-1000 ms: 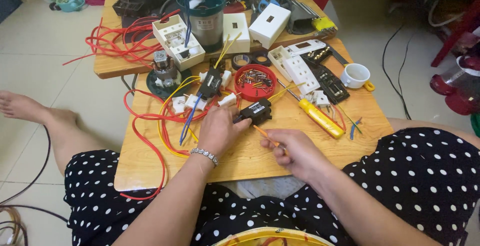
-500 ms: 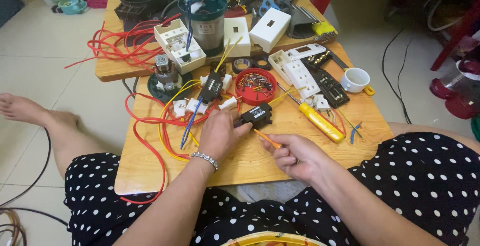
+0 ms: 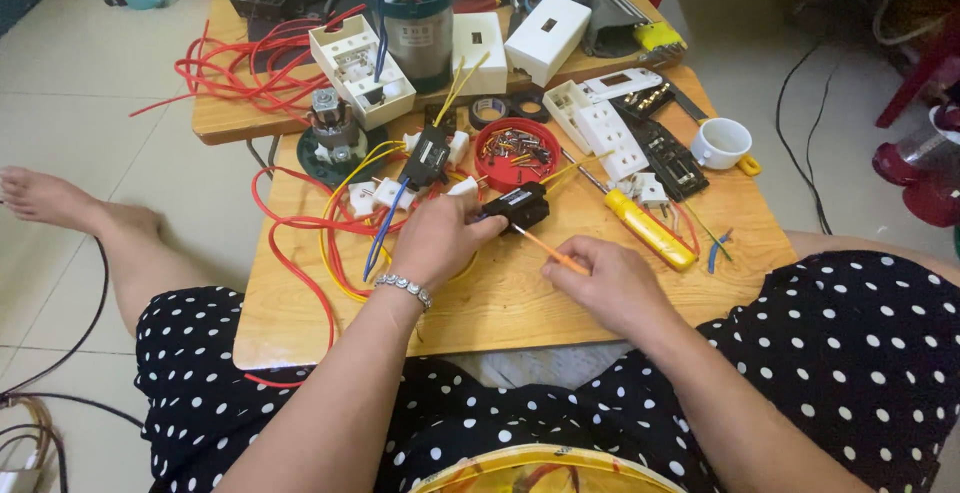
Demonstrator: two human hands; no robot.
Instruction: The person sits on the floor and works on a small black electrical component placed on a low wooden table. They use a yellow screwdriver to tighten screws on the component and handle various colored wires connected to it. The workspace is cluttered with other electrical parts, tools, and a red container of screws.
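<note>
Both your hands barely moved: left hand (image 3: 437, 238) still clamps the black component (image 3: 517, 206); right hand (image 3: 606, 283) fingers still pinch the orange tool (image 3: 545, 250).

The scene is lit evenly by soft daylight, and only faint shadows are cast on the wooden table (image 3: 620, 293). Focus is held sharply throughout; slight wide-angle stretching is seen at the edges.

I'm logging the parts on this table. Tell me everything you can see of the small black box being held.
The black box is small, rectangular, plastic-looking, with a pale label on top. It sits low over the wooden table, beside the red dish. The left hand grips its left end; the right hand points a thin orange tool at its near edge.
</note>
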